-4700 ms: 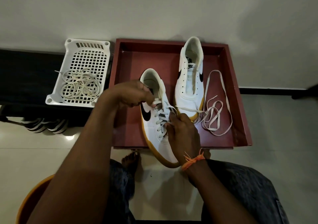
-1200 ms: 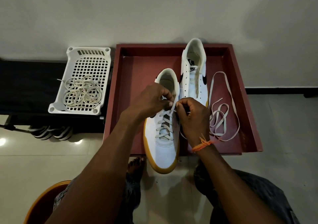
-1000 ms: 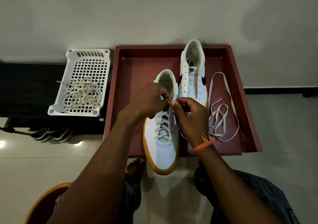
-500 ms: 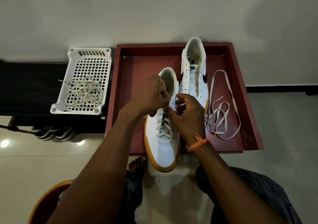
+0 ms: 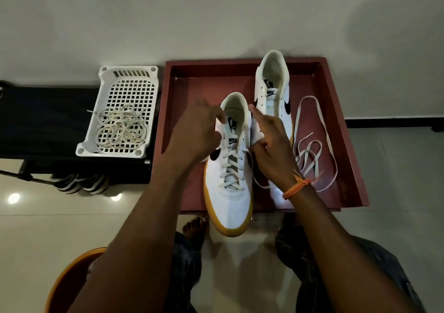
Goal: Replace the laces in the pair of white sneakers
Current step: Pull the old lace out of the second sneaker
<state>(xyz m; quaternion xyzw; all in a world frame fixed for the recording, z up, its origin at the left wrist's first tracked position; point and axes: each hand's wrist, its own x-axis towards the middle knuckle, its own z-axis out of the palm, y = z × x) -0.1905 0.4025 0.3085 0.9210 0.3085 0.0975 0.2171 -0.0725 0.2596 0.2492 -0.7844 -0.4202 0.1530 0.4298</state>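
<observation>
Your left hand (image 5: 195, 136) sits at the left side of the laced sneaker (image 5: 229, 168), its fingers loosely spread and blurred over the collar; whether they touch the shoe or a lace end you cannot tell from this view. Your right hand (image 5: 272, 144) lies at the sneaker's right side, forefinger stretched toward the far rim of the collar, the other fingers curled; a thin lace end runs down under this hand, but whether the fingers pinch it cannot be told. The laced sneaker lies in the red tray (image 5: 192, 81), heel to the far side, its yellow-soled toe hanging over the tray's near edge, with crossed laces up to the tongue. Just to its right and farther back stands the second sneaker (image 5: 272, 84), its eyelets bare. A loose lace (image 5: 314, 149) lies coiled on the tray floor at the right. Left of the tray, a white basket (image 5: 128, 72) holds a tangle of old laces (image 5: 121, 127). An orange thread (image 5: 298, 185) circles your right wrist.
</observation>
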